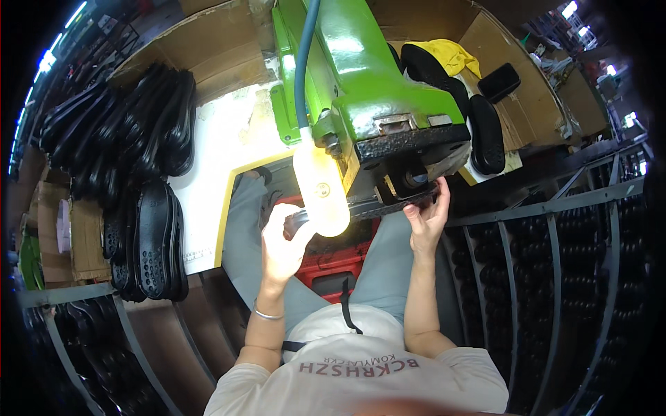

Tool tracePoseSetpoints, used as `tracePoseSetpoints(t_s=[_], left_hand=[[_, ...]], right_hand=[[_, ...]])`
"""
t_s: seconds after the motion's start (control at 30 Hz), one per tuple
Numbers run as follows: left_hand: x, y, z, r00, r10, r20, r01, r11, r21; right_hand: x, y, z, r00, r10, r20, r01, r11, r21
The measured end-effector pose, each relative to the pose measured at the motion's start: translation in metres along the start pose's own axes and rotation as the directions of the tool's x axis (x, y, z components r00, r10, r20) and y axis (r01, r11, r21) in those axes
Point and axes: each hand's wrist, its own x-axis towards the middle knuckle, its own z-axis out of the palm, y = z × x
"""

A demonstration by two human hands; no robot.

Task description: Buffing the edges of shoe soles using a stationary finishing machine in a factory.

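Note:
Below the head of a green machine, I hold a black shoe sole level between both hands. My left hand pinches its left end, partly behind a glowing lamp. At the other end, the thumb and fingers of my right hand close on the sole, close to the machine's dark lower working part. The lamp covers a stretch of the sole, and the machine head hides its upper side in part.
Black soles are piled along the white, yellow-edged table at left. To the right lie more soles, a yellow cloth and a black phone-like object beside cardboard. Metal racks with soles flank me.

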Motion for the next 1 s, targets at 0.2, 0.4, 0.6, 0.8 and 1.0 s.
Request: tracePoseSetpoints(t_s=[0.2,0.4,0.6,0.8,1.0], left_hand=[[0.004,-0.002,-0.005,0.997,0.082,0.0,-0.082,0.992,0.093],[0.002,-0.008,-0.037,1.0,0.021,-0.016,-0.02,0.999,0.051],[-0.001,-0.038,-0.082,0.998,-0.015,0.054,0.022,0.992,-0.128],[0.01,-0.051,-0.072,0.96,-0.056,0.274,-0.14,0.75,0.646],[0.009,-0.063,0.018,0.976,0.196,0.097,-0.218,0.862,0.457]], right_hand=[[0.002,0.027,-0.002,1.0,-0.013,0.013,0.013,1.0,0.002],[-0.01,0.045,0.015,0.999,0.021,0.029,-0.021,1.0,0.013],[-0.024,0.039,0.045,0.998,-0.024,0.06,0.027,0.998,-0.056],[-0.025,0.026,0.066,0.89,-0.402,0.216,0.454,0.739,-0.497],[-0.02,0.023,0.063,0.813,-0.499,0.301,0.575,0.604,-0.551]])
